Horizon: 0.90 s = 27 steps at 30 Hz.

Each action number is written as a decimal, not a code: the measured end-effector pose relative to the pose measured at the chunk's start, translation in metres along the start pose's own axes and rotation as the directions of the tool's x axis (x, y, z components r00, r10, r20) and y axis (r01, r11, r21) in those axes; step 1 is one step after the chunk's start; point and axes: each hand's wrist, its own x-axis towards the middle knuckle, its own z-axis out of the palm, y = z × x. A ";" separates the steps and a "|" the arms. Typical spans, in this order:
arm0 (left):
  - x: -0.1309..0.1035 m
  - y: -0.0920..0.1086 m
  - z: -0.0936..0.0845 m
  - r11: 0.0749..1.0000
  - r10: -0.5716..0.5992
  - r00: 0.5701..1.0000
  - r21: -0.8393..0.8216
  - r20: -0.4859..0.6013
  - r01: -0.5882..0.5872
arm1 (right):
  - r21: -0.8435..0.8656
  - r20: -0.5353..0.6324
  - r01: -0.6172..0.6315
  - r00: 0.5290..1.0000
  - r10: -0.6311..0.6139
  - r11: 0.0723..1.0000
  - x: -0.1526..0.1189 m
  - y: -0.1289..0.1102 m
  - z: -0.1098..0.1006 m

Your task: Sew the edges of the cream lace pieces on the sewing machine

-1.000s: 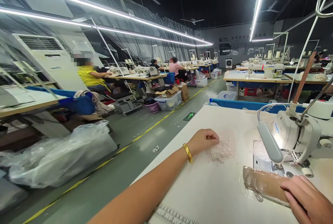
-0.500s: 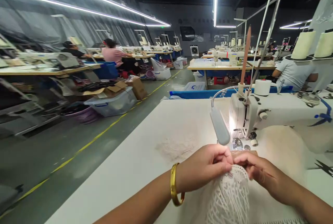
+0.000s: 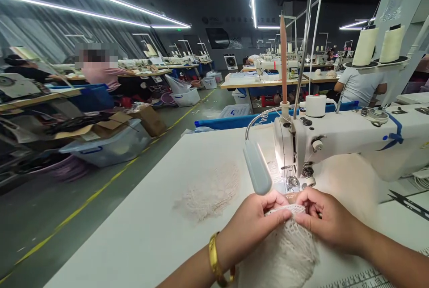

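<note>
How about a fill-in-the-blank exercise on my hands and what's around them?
Your left hand and your ____ hand hold the lace.
The gold bracelet circles your ____ wrist.
The grey lamp hangs from a bent metal neck beside the sewing ____.
Missing words, in order: right; left; machine.

Two bare forearms reach in from the lower edge and lower right. The left hand (image 3: pixel 259 216) and right hand (image 3: pixel 326 219) nearly meet, thumbs pointing toward each other, fingers curled in a pinch, wrists angled inward.
</note>
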 end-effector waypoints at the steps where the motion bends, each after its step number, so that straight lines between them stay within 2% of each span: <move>1: 0.000 0.000 0.000 1.000 -0.002 1.000 0.003 -0.009 0.002 | -0.017 -0.005 -0.013 1.000 0.013 1.000 0.000 -0.001 0.000; 4: -0.002 0.000 0.000 1.000 -0.017 1.000 -0.006 -0.022 0.017 | -0.035 0.017 -0.022 1.000 0.023 0.999 0.000 -0.003 -0.002; 7: -0.003 0.002 0.000 0.999 -0.035 0.999 -0.026 -0.021 0.035 | 0.004 0.052 0.027 0.998 -0.027 1.000 0.001 -0.002 -0.004; 12: -0.001 0.000 0.002 0.995 -0.038 0.999 -0.094 0.011 0.039 | 0.037 0.017 0.028 0.999 -0.028 0.999 0.003 0.002 -0.005; 17: 0.001 -0.003 0.004 0.994 -0.047 0.999 -0.095 -0.020 0.044 | 0.031 -0.007 0.010 1.000 -0.010 0.999 0.001 0.000 -0.004; 21: 0.000 -0.004 0.004 0.995 -0.036 0.999 -0.095 -0.037 0.032 | 0.048 0.009 -0.017 1.000 0.017 0.999 0.002 -0.002 -0.004; 27: -0.001 -0.004 0.004 0.995 -0.039 0.998 -0.093 -0.041 0.035 | 0.054 0.027 0.024 0.999 -0.025 0.998 0.004 0.001 -0.005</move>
